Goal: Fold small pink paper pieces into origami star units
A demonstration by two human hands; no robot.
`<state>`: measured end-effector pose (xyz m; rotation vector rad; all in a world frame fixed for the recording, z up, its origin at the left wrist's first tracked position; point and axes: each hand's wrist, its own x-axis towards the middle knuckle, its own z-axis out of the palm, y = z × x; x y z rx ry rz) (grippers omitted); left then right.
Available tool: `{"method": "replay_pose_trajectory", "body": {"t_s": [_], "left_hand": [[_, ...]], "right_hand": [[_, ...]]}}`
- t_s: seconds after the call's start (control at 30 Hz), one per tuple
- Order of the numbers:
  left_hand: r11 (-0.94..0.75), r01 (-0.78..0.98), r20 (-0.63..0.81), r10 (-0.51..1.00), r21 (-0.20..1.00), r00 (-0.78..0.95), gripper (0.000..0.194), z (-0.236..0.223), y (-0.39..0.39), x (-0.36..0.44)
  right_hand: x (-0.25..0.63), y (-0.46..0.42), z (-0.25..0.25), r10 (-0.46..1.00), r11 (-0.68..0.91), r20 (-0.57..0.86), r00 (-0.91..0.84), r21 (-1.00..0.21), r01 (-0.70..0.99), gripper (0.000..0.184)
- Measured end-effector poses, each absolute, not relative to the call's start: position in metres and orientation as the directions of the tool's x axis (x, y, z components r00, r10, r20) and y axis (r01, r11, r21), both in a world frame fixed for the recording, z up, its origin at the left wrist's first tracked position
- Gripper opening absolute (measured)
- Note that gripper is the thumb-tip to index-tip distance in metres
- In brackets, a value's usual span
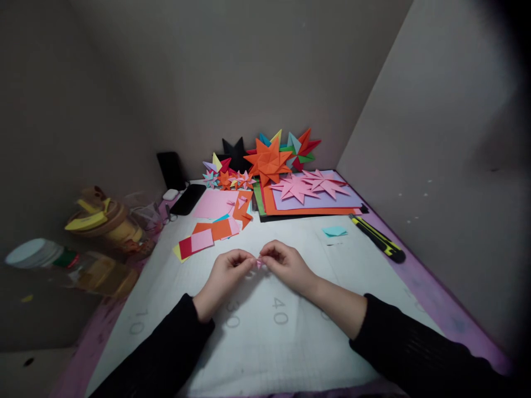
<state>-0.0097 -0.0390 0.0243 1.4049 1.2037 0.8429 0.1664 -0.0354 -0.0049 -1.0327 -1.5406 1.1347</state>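
Near the middle of the white mat, a small piece of folded pink paper is pinched between both hands. My left hand grips it from the left with thumb and forefinger. From the right, my right hand holds it the same way, its fingertips almost meeting the left ones. Most of the folded paper is hidden behind the fingers. Beyond my left hand lie a pink square and a red paper piece. A folded light blue paper rests past my right hand.
Paper stars, among them an orange one and a pink one, stand or lie at the back by stacked coloured sheets. A yellow-black cutter lies right. Left are phones, a bottle and a lidded cup.
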Motion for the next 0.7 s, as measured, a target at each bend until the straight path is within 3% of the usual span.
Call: {"method": "replay_pose_trajectory", "body": {"t_s": [0.27, 0.7], "left_hand": [[0.077, 0.239, -0.126, 0.972, 0.968, 0.196, 0.022, 0.0250, -0.0395, -0.0082], [-0.046, 0.312, -0.011, 0.984, 0.949, 0.180, 0.014, 0.0229, -0.0427, -0.0014]], "right_hand": [[0.1643, -0.0329, -0.0117, 0.974, 0.163, 0.161, -0.161, -0.987, -0.004, 0.007], [0.1566, -0.0381, -0.0036, 0.970, 0.141, 0.145, -0.194, -0.989, -0.036, 0.011]]}}
